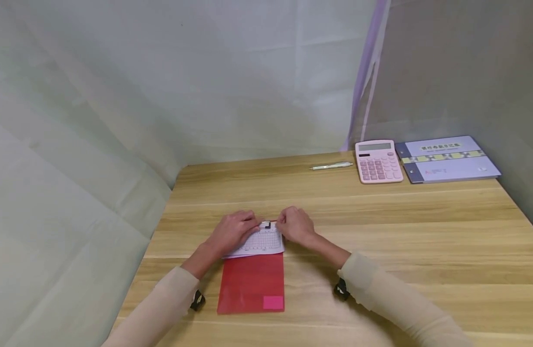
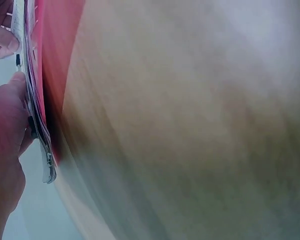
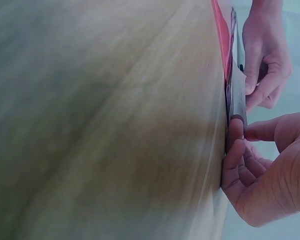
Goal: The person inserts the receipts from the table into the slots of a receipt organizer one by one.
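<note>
A red folder point(image 1: 252, 284) lies on the wooden table, with a pink label point(image 1: 273, 302) in its near right corner. Printed grid sheets point(image 1: 263, 243) cover its far half, and a small clip point(image 1: 265, 224) shows at their far edge. My left hand point(image 1: 236, 230) holds the sheets at the far left, its thumb beside the clip. At the far right corner, my right hand point(image 1: 297, 226) pinches the sheets between thumb and fingers; the right wrist view shows this paper edge point(image 3: 238, 95) from the side. What lies under the left fingers is partly hidden.
Along the back of the table are a pen point(image 1: 331, 166), a pink calculator point(image 1: 379, 162) and a bound account book point(image 1: 448, 159). Pale curtains point(image 1: 249, 96) hang behind the table and on its left side.
</note>
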Tool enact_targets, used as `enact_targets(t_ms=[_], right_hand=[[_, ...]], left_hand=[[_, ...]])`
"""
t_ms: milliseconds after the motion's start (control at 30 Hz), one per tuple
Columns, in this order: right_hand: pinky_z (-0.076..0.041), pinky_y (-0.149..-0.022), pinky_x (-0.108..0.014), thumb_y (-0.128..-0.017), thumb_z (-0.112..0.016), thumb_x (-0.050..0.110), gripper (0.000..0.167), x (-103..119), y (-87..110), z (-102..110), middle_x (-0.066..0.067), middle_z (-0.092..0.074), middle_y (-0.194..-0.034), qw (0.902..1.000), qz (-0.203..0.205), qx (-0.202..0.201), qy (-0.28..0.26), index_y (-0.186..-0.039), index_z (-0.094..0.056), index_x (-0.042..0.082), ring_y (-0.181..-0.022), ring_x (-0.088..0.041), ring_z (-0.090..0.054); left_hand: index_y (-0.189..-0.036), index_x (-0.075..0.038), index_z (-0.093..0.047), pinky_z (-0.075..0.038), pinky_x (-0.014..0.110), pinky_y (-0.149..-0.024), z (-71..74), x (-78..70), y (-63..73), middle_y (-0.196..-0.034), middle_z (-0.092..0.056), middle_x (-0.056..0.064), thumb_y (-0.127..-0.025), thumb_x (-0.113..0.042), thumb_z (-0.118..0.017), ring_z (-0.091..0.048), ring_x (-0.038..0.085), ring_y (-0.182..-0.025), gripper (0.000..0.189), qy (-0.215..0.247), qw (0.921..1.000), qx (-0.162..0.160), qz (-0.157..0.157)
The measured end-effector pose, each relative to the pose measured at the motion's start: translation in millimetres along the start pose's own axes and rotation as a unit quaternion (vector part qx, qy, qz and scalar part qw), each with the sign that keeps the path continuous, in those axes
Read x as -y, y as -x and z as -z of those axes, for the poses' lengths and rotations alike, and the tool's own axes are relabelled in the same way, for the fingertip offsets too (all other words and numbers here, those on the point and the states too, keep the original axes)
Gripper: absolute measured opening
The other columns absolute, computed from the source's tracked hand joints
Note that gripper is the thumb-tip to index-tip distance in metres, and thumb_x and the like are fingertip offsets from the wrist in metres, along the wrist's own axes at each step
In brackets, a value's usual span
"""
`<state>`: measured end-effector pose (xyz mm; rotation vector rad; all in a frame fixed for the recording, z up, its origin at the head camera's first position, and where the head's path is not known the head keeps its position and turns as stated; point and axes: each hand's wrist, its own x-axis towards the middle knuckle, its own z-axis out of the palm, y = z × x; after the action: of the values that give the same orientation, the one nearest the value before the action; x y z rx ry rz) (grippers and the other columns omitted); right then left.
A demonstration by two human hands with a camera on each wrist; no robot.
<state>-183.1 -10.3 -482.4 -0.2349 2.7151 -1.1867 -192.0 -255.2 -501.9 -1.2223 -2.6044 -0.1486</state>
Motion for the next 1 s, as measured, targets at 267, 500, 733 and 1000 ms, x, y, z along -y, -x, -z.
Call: enact_targets(t_ms=[267,500,733,1000], right_hand=[[-0.041,-0.048,-0.026,-0.094,-0.075,0.015,0.013,-2.0,-0.1,1.8,0.004,-0.063,-0.062,0.9996,0.015,0.017,-0.019,-0.082,-0.076,0.011,-0.053,-0.012,-0.057],[-0.043,-0.041,-0.022,-0.097,-0.075,0.008,0.027,-5.1,-1.0,4.0,-0.001,-0.059,-0.049,0.994,0.031,0.068,-0.08,-0.071,-0.067,0.005,-0.04,-0.01,-0.056],[-0.047,-0.041,-0.024,-0.099,-0.072,0.005,0.029,-6.4,-1.1,1.3,-0.003,-0.06,-0.05,0.9923,0.027,0.069,-0.099,-0.072,-0.064,0.004,-0.04,-0.013,-0.059],[-0.048,-0.04,-0.025,-0.099,-0.073,0.005,0.035,-5.1,-0.6,-0.7,-0.004,-0.06,-0.049,0.9929,0.022,0.064,-0.098,-0.067,-0.059,0.006,-0.039,-0.013,-0.059]], left_hand=[[-0.129,-0.016,-0.079,-0.056,0.03,-0.072,0.2,-0.3,0.4,-0.1,-0.066,-0.003,-0.101,-0.03,-0.075,-0.062,0.011,-0.087,0.031,-0.005,0.9999,0.005,0.008],[-0.129,-0.014,-0.078,-0.056,0.03,-0.072,3.2,-2.7,-1.3,-0.101,-0.066,-0.002,-0.102,-0.028,-0.075,-0.062,0.013,-0.087,0.031,-0.007,0.9999,0.009,0.006],[-0.131,-0.014,-0.077,-0.058,0.031,-0.073,2.0,-2.1,-1.9,-0.105,-0.066,-0.001,-0.102,-0.026,-0.074,-0.062,0.015,-0.089,0.031,-0.023,0.9996,0.011,-0.007],[-0.129,-0.013,-0.078,-0.058,0.033,-0.071,1.5,-2.2,-0.8,-0.103,-0.066,0.0,-0.102,-0.023,-0.074,-0.063,0.017,-0.088,0.029,-0.023,0.9997,0.001,-0.013]])
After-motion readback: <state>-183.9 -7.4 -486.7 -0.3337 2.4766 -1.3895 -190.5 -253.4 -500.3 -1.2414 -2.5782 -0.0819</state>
